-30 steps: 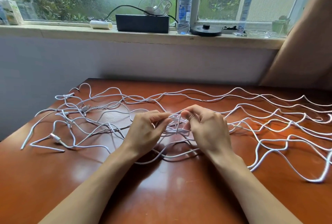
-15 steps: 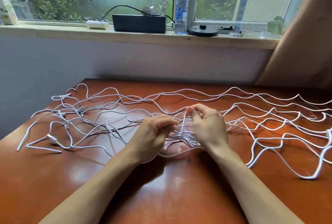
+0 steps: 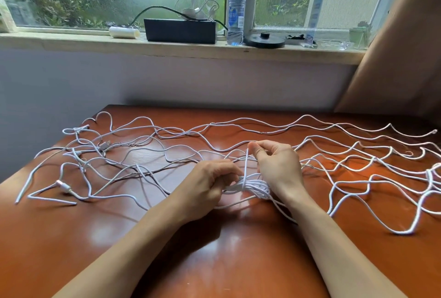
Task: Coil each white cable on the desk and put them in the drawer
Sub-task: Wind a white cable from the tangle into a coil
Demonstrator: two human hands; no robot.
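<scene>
Loose white cables (image 3: 403, 233) sprawl over the middle and far bands of the desk (image 3: 47, 250) from left edge to right, with only small bare pockets between strands. The near strip is open wood, crossed by both forearms (image 3: 334, 238).

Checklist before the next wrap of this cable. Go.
1. Left hand grips the coil: ok.
2. Right hand pinches the strand above the coil: ok.
3. Strand free of the other cables: cannot tell, they cross near the hands.
4. Other cables coiled: not ok, they lie loose across the desk.
5. Drawer open and ready: cannot tell, not in view.
</scene>
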